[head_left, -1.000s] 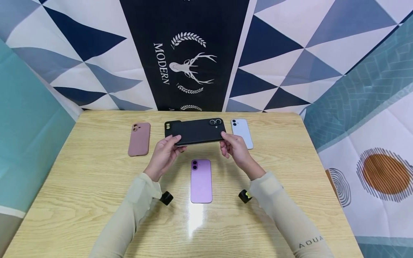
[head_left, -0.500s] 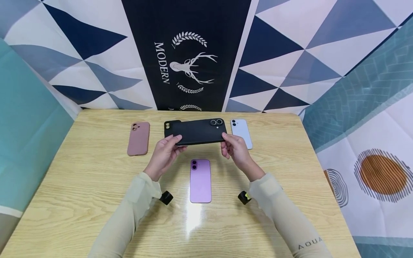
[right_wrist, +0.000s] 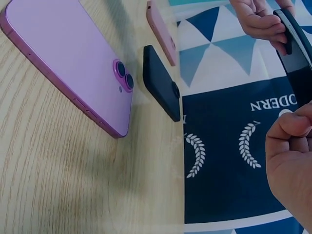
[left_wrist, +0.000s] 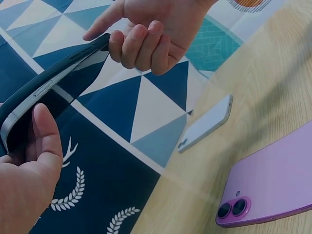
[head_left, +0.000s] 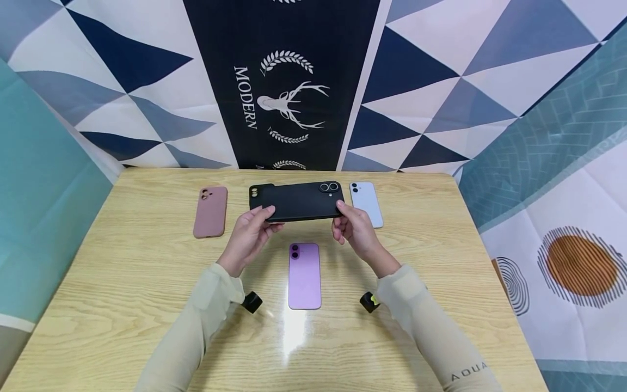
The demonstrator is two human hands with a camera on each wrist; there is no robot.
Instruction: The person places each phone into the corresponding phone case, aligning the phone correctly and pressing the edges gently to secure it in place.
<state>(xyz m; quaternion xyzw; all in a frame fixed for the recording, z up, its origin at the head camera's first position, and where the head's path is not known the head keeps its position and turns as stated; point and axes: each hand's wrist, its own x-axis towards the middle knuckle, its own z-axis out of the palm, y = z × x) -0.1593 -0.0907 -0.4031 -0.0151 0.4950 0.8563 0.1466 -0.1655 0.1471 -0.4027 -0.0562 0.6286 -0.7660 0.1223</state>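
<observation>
Both hands hold up a phone with a black case (head_left: 303, 201) over its back, lying sideways with its two lenses at the right end. A pale metal edge of the phone shows along the case in the left wrist view. My left hand (head_left: 249, 234) grips the left end, thumb on the back and fingers beneath. At the right end, my right hand (head_left: 360, 228) has its thumb on the near corner, other fingers curled below. Under the held phone, a second black case (head_left: 257, 191) lies on the table, partly hidden. Nearer me, a purple phone (head_left: 305, 276) lies lens side up.
A dusty pink phone case (head_left: 210, 212) lies at the back left of the wooden table (head_left: 122, 283). Back right, beside my right hand, lies a pale blue phone (head_left: 366, 201). Patterned fabric (head_left: 416, 81) hangs behind the table's far edge.
My right hand's lower fingers have shifted slightly left beneath the phone's corner. The phone and my left hand keep nearly the same place.
</observation>
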